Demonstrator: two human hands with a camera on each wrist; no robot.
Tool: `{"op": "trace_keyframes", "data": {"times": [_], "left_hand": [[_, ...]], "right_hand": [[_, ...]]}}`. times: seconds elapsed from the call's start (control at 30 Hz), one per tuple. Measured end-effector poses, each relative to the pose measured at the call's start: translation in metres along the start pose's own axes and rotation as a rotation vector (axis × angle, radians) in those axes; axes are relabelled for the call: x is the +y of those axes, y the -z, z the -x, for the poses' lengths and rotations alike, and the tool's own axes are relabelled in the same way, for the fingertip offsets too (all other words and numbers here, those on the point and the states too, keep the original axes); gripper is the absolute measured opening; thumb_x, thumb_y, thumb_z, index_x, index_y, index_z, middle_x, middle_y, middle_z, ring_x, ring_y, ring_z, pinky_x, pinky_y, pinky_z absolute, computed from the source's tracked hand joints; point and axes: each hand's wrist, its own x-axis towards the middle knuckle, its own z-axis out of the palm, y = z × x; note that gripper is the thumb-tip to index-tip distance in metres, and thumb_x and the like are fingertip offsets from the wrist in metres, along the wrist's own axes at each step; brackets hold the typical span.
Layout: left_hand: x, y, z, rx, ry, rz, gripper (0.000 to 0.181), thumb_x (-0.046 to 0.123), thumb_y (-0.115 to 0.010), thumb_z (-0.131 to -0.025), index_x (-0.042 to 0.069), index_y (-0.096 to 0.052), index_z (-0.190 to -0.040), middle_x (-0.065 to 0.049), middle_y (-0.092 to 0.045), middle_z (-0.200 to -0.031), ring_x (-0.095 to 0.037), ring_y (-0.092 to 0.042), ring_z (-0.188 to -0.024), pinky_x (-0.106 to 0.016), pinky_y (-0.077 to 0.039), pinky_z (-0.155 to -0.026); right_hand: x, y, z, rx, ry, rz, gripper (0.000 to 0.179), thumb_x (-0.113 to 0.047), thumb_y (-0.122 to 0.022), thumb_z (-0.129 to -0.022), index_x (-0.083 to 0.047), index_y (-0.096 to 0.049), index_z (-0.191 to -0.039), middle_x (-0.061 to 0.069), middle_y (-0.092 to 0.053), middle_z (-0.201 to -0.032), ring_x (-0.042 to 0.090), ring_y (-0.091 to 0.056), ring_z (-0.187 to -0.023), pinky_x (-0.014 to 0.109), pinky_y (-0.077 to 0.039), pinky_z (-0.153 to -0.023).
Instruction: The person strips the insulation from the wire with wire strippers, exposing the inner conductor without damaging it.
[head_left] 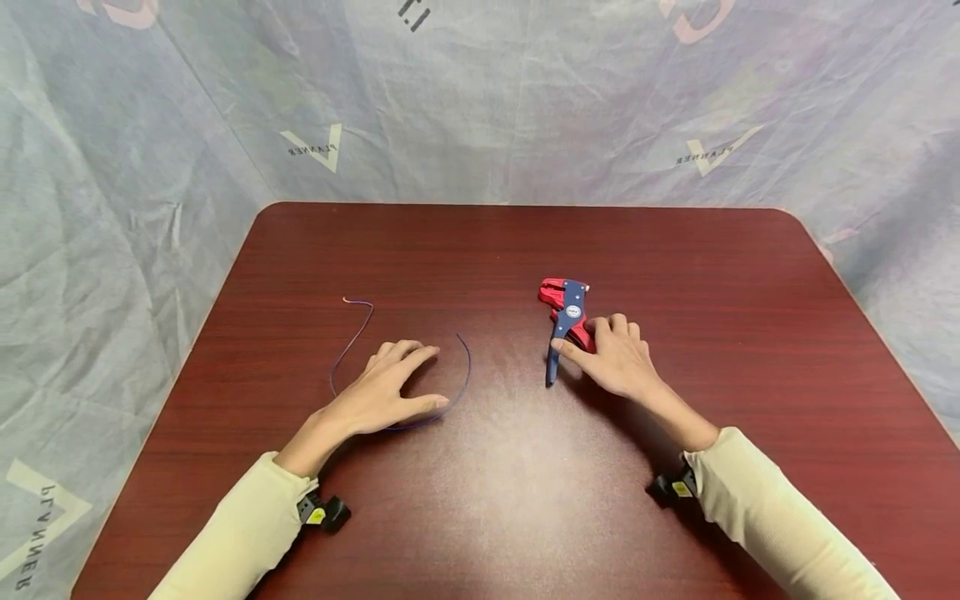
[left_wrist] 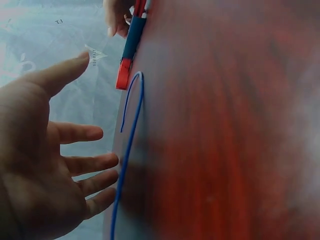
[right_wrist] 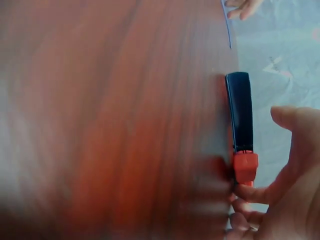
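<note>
A blue and red wire stripper [head_left: 572,312] lies right of the table's middle, its head facing the far side. My right hand [head_left: 619,358] is over its handles. In the right wrist view the thumb stands apart from the blue handle [right_wrist: 241,112], while fingertips are at the red handle [right_wrist: 245,167]. A thin blue wire [head_left: 469,367] curves across the table to the left. Over its middle my left hand [head_left: 375,393] hovers with fingers spread, hiding part of it. In the left wrist view the fingertips are close beside the wire [left_wrist: 131,145]; contact is unclear.
The dark red-brown table [head_left: 517,500] has rounded far corners. Behind and beside it hangs a pale grey printed cloth [head_left: 495,108]. Each wrist wears a small black camera, the left one [head_left: 324,512] and the right one [head_left: 669,490].
</note>
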Motion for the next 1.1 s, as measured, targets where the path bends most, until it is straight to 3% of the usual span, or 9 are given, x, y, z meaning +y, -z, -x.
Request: {"op": "trace_keyframes", "data": {"times": [0.23,0.53,0.9,1.1], "left_hand": [[-0.008,-0.006,0.003,0.036,-0.032,0.058,0.069,0.045,-0.075,-0.084,0.011,-0.056,-0.140,-0.009,-0.053,-0.137,-0.030,-0.042,-0.125,-0.056,-0.034,-0.105],[-0.015,-0.011,0.006,0.103,-0.050,0.161,0.059,0.036,-0.082,-0.080,0.012,-0.064,-0.131,-0.008,-0.053,-0.131,-0.029,-0.043,-0.121,-0.052,-0.033,-0.101],[-0.016,-0.028,0.002,0.222,-0.109,0.162,0.052,0.037,-0.089,-0.071,0.015,-0.072,-0.115,-0.003,-0.055,-0.121,-0.021,-0.044,-0.109,-0.037,-0.028,-0.088],[-0.017,-0.033,0.001,0.226,-0.130,0.125,0.055,0.038,-0.092,-0.066,0.017,-0.073,-0.113,-0.002,-0.054,-0.121,-0.019,-0.043,-0.106,-0.037,-0.027,-0.088]], "right_hand": [[-0.003,-0.010,-0.002,0.042,-0.029,-0.028,0.086,-0.071,-0.056,-0.086,0.000,-0.052,-0.134,0.025,-0.045,-0.128,0.042,-0.037,-0.116,0.051,-0.035,-0.082],[-0.008,-0.021,-0.003,0.114,-0.048,-0.023,0.090,-0.074,-0.060,-0.080,0.000,-0.051,-0.130,0.024,-0.045,-0.124,0.039,-0.038,-0.112,0.052,-0.035,-0.083],[-0.007,-0.027,-0.004,0.170,-0.067,-0.027,0.083,-0.066,-0.067,-0.079,0.002,-0.051,-0.123,0.024,-0.045,-0.121,0.041,-0.038,-0.109,0.055,-0.035,-0.084],[-0.002,-0.023,0.000,0.145,-0.061,-0.041,0.077,-0.056,-0.066,-0.081,0.002,-0.050,-0.129,0.027,-0.044,-0.128,0.043,-0.039,-0.112,0.056,-0.036,-0.086]]}}
